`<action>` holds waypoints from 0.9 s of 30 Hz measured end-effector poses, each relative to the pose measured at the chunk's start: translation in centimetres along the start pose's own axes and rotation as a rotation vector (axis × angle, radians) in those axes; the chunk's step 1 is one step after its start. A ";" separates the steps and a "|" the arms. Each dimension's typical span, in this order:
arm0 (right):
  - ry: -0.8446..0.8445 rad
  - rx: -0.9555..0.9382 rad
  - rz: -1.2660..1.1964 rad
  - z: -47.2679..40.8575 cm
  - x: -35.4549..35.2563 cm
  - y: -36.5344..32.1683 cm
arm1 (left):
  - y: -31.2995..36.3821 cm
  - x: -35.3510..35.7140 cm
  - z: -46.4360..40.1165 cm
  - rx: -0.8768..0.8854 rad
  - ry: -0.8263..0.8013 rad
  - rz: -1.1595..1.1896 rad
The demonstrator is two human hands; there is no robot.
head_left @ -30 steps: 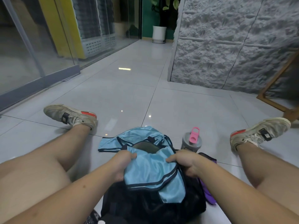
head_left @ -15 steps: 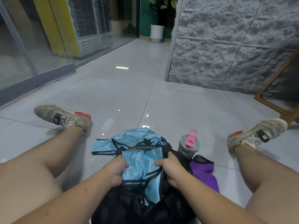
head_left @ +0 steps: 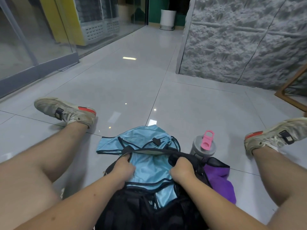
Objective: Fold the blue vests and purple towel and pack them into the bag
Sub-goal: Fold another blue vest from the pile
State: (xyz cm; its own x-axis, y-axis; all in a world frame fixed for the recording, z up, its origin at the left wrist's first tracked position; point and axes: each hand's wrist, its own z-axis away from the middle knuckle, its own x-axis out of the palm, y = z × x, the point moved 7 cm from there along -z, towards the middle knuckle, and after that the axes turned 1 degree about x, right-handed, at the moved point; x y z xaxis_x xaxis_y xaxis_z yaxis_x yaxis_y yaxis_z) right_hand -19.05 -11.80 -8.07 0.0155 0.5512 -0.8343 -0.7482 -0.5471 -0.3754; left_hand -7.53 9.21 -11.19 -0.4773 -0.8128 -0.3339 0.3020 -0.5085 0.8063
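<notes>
A black mesh bag lies on the floor between my legs, its mouth facing away from me. A folded light blue vest sits partly inside the mouth. My left hand and my right hand grip its two sides, fingers curled into the cloth at the bag's rim. A second blue vest lies flat on the tiles just beyond the bag. The purple towel lies crumpled against the bag's right side.
A grey bottle with a pink lid stands right of the bag, behind the towel. My shoes rest on the tiles at left and right. A wooden frame leans at far right by a grey stone wall.
Both hands have pushed the folded vest forward and down into the bag's mouth. More of the purple towel shows beside the bag than a second ago.
</notes>
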 end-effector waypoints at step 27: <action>-0.343 -0.356 0.732 3.1 6.4 0.5 | -2.2 6.2 2.1 0.421 -0.368 -1.289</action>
State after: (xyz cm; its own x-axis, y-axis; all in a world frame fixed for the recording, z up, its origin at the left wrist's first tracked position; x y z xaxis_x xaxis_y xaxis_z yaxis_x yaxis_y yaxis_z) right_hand -21.41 -6.55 -12.35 -0.6294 0.1132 -0.7688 -0.2405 -0.9691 0.0542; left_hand -12.91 5.83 -13.99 -0.4315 0.3069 -0.8483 -0.7429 -0.6543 0.1412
